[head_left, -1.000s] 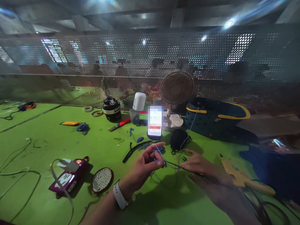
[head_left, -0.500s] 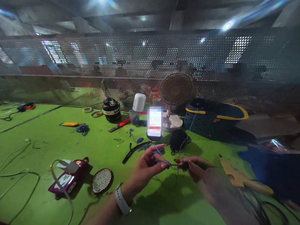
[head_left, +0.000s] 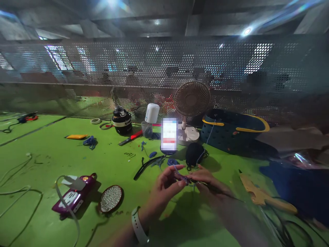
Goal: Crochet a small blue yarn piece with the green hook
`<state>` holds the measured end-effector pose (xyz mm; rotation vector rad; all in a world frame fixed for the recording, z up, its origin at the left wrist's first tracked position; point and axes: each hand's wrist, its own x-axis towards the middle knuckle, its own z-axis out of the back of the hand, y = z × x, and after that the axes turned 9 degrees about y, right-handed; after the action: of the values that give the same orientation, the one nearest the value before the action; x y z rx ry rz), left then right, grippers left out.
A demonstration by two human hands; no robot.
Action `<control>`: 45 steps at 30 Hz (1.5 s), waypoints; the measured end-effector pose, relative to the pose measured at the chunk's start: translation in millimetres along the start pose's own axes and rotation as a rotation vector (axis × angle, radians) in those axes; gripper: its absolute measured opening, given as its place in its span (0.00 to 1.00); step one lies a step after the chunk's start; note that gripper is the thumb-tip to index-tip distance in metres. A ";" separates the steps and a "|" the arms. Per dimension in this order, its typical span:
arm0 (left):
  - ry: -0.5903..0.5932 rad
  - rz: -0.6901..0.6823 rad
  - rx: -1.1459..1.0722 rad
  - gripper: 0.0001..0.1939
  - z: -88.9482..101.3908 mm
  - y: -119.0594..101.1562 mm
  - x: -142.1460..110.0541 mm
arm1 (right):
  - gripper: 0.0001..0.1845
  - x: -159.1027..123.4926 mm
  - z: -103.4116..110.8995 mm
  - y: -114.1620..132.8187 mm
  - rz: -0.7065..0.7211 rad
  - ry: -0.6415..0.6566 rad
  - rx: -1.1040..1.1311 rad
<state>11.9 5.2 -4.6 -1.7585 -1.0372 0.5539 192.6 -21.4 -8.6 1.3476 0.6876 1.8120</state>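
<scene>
My left hand (head_left: 166,187), with a white watch band on its wrist, pinches a small piece of blue-purple crochet work (head_left: 186,179). A strand of the same yarn passes over its raised index finger. My right hand (head_left: 212,188) is closed around a slim dark crochet hook (head_left: 219,192), whose tip meets the work at the left fingertips and is partly hidden. Both hands are nearly touching above the green table. Behind them lie a dark yarn ball (head_left: 194,155) and a coil of blue yarn (head_left: 172,162). A yarn strand (head_left: 210,139) runs up to the dark basket (head_left: 230,137).
A lit phone (head_left: 169,135) stands before a fan (head_left: 192,99). To the left are a purple power strip (head_left: 77,195), a round studded disc (head_left: 111,199), a red cutter (head_left: 131,138) and a black jar (head_left: 122,121). A glue gun (head_left: 264,195) lies right, near cables.
My right hand has moved left, closer to my left hand, and the exposed hook shaft between them is now mostly covered. My left hand has shifted slightly right and down.
</scene>
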 end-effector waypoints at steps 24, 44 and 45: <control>0.156 0.100 -0.391 0.27 14.9 4.4 9.7 | 0.11 1.8 11.4 1.9 0.383 0.106 -0.478; 0.258 0.145 -0.392 0.29 22.7 -13.7 10.3 | 0.09 9.1 26.7 11.2 0.070 0.129 0.004; 0.256 0.148 -0.395 0.29 22.6 -14.1 10.3 | 0.08 7.9 27.8 9.9 0.056 0.118 0.021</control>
<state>-5.1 27.7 -0.2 -2.2009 -0.8808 0.2104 215.3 -21.1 11.7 1.2929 0.7394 1.9468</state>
